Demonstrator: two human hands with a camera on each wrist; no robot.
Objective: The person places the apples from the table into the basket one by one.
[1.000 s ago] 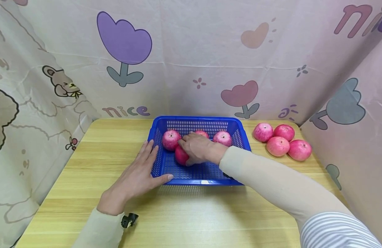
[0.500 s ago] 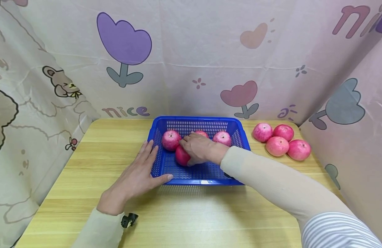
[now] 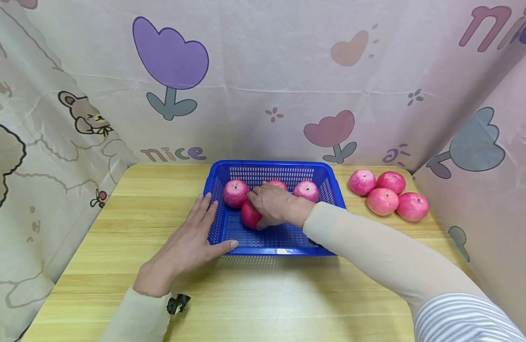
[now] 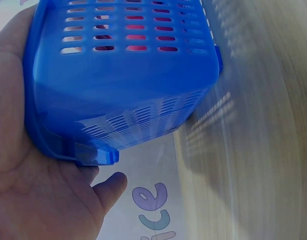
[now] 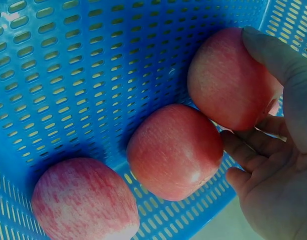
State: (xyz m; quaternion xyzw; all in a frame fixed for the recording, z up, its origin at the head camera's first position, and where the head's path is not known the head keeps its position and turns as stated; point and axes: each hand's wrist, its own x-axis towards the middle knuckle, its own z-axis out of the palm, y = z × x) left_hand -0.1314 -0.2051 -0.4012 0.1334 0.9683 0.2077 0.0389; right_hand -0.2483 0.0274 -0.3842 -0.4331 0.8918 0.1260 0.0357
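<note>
Red apple (image 3: 250,215) sits inside the blue plastic basket (image 3: 284,251), toward its left half, close against the striped apple (image 3: 236,193); contact hard to confirm. Right hand (image 3: 273,204) curled round it, thumb one side, fingers the other. Left hand (image 3: 190,237) spread nearly straight along the basket's left corner, thumb on the front rim, no apple in it. My judgement: light pressure there steadies the basket; the apple wants lowering fully onto the base, then a gentle release without knocking its neighbours.
</note>
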